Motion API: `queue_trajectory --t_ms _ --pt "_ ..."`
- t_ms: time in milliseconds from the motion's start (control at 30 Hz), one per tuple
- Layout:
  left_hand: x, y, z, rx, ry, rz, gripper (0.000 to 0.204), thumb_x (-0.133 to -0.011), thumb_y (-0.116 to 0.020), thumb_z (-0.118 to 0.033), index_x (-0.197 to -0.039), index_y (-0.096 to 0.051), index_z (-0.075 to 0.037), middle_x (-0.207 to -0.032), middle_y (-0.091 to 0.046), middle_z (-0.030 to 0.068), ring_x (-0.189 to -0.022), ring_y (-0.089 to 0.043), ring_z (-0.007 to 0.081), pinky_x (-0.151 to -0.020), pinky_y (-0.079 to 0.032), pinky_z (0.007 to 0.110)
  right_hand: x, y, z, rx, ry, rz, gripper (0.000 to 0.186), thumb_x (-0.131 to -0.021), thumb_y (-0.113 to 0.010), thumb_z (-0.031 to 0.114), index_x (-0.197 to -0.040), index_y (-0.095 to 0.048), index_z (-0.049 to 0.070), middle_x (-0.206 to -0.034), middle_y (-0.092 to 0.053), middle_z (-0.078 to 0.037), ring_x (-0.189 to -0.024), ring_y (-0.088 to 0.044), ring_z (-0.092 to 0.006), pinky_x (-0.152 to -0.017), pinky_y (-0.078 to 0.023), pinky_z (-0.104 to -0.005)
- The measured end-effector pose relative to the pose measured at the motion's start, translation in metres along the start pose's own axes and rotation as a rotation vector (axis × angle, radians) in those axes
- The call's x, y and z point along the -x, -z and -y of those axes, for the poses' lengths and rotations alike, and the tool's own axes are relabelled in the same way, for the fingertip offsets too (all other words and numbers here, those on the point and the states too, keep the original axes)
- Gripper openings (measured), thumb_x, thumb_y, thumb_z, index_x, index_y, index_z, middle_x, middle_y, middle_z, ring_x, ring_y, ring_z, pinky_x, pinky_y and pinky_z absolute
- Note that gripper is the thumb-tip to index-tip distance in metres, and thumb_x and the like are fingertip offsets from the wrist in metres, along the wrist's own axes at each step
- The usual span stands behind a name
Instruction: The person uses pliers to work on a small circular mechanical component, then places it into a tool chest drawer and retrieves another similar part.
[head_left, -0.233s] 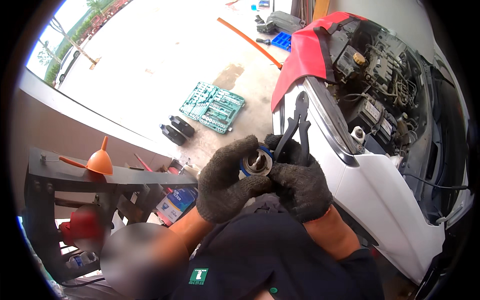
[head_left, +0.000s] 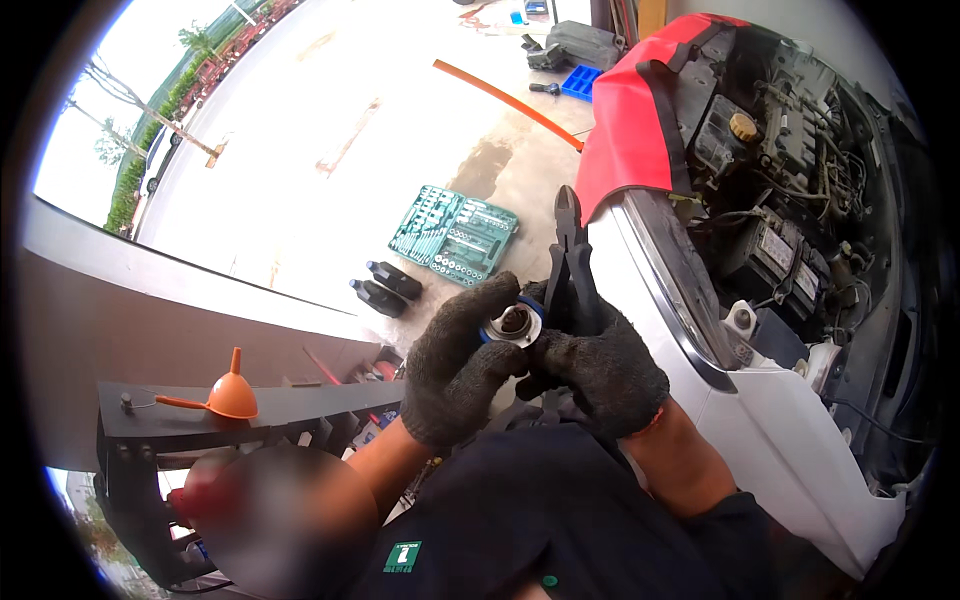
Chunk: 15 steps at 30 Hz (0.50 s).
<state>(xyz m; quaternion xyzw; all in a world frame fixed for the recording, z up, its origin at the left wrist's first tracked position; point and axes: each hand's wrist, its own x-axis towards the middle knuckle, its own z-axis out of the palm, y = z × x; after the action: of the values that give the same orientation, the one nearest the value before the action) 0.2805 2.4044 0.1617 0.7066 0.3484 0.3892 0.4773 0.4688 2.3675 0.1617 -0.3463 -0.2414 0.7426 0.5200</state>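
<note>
Both of my hands wear dark knit work gloves and meet in front of my torso. My left hand (head_left: 455, 365) grips a short, round metal part with a blue rim (head_left: 516, 322) between thumb and fingers. Its open end faces up and shows a dark brown inside. Held in my right hand (head_left: 605, 370) is a pair of diagonal cutting pliers (head_left: 569, 235), black-handled, with the jaws pointing up and away from me. The right thumb and fingertips lie against the round part's right side. The pliers' jaws are apart from it.
On my right stands a white car fender (head_left: 745, 420), beside an uncovered engine bay (head_left: 790, 200) and a red cover (head_left: 630, 130). A green socket set (head_left: 455, 235) and black bottles (head_left: 385, 288) lie on the floor. An orange funnel (head_left: 233, 396) sits on a dark metal beam (head_left: 300, 408) at left.
The pliers have tilted more upright and their handles look closer together. A pale streak in the round part's opening no longer shows. The whole view has shifted slightly.
</note>
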Motion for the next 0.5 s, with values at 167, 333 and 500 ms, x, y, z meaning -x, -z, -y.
queue_trajectory --t_ms 167,333,500 --pt "-0.059 -0.005 0.013 0.24 0.09 0.067 0.066 -0.089 -0.076 -0.001 -0.147 -0.045 0.003 -0.131 -0.06 0.0149 -0.116 -0.062 0.0189 -0.095 -0.053 0.033 -0.04 0.024 0.031 -0.024 -0.001 0.021 0.041 -0.094 -0.067 0.004 -0.134 -0.057 0.002 -0.111 -0.068 -0.008 -0.098 -0.068 -0.0172 -0.073 -0.06 -0.0296" --pt "-0.101 0.009 0.024 0.183 0.185 0.147 0.062 -0.087 -0.076 0.0 -0.143 -0.05 0.001 -0.137 -0.059 0.0145 -0.127 -0.058 0.0212 -0.106 -0.048 0.036 -0.042 0.055 0.043 0.166 0.037 -0.096 0.055 -0.088 -0.074 0.004 -0.14 -0.053 0.003 -0.11 -0.066 -0.005 -0.097 -0.064 -0.0128 -0.082 -0.053 -0.0294" --pt "-0.147 0.017 0.023 -0.076 -0.119 0.189 0.054 -0.089 -0.073 0.002 -0.139 -0.054 -0.002 -0.124 -0.065 0.0136 -0.112 -0.064 0.0225 -0.095 -0.051 0.035 -0.022 0.073 0.057 0.487 0.172 -0.015 0.071 -0.088 -0.073 0.006 -0.15 -0.041 -0.004 -0.122 -0.063 -0.011 -0.108 -0.063 -0.018 -0.093 -0.053 -0.0332"
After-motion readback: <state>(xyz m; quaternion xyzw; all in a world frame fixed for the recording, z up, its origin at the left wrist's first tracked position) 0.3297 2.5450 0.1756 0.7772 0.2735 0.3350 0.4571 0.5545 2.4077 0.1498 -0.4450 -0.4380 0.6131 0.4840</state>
